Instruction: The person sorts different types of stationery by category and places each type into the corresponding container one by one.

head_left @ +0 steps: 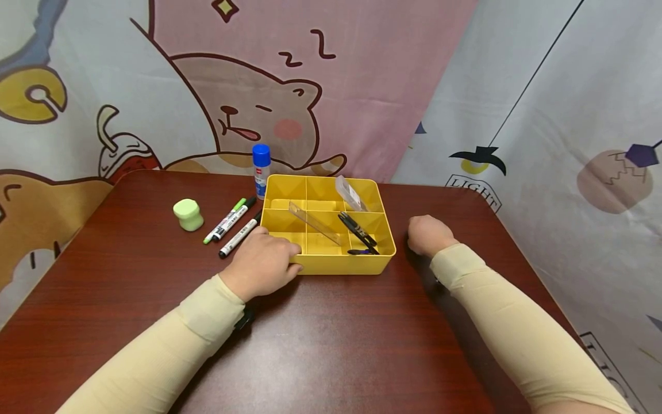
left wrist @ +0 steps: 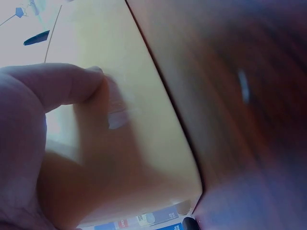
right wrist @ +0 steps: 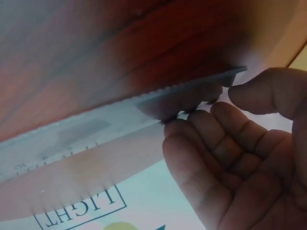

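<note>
Packing appears part-done: the box [head_left: 341, 265], gripped at its corner by the left fingers [head_left: 287, 249], holds pens [head_left: 357, 228], while markers [head_left: 230, 222], glue [head_left: 261, 172] and sponge [head_left: 189, 215] lie beyond those fingers and a ruler [right wrist: 115, 117] lies at the bent right fingers [right wrist: 225, 151], their grip indeterminable.

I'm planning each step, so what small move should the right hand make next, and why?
Probably lift the clear marked strip toward the yellow tray: the right hand has its fingertips at one end, the left hand holds the tray's corner, and a clear ruler already sits inside.
</note>
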Demonstrator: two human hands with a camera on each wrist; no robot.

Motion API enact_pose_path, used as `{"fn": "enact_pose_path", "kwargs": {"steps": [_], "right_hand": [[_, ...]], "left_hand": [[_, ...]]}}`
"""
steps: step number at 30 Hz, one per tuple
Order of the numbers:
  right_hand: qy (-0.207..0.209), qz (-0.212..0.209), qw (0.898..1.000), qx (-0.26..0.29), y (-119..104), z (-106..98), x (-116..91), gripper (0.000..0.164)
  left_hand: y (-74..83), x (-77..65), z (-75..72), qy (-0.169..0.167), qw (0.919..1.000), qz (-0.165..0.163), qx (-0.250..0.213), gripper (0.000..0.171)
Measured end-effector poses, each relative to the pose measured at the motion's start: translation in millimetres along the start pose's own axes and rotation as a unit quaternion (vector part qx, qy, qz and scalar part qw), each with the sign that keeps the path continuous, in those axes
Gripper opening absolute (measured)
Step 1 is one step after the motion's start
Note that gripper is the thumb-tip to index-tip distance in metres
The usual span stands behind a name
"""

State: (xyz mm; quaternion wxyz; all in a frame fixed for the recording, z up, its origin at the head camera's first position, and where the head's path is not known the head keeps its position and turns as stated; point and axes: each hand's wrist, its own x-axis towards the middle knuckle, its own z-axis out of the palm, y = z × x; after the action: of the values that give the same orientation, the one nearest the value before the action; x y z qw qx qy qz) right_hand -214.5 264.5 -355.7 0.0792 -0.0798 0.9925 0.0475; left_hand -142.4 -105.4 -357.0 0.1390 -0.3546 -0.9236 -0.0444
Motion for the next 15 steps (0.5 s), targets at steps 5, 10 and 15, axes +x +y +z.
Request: {"fn": "enact_pose_path", "kwargs": {"steps": [5, 10, 15], "right_hand": [[0.006, 0.016, 1.000, 0.006, -6, -1, -5, 0.013], [0.007, 0.007, 1.000, 0.004, -12, -3, -9, 0.014], [0.005, -0.003, 1.000, -0.004, -15, -5, -13, 0.013]], "left_hand": [[0.1, 0.1, 0.0, -0.002, 1.0000, 0.000, -0.002, 0.024], [0.2, 0.5, -0.4, -0.001, 1.0000, -0.001, -0.002, 0.024], [0.2, 0.8, -0.6, -0.004, 1.0000, -0.004, -0.004, 0.024]]}}
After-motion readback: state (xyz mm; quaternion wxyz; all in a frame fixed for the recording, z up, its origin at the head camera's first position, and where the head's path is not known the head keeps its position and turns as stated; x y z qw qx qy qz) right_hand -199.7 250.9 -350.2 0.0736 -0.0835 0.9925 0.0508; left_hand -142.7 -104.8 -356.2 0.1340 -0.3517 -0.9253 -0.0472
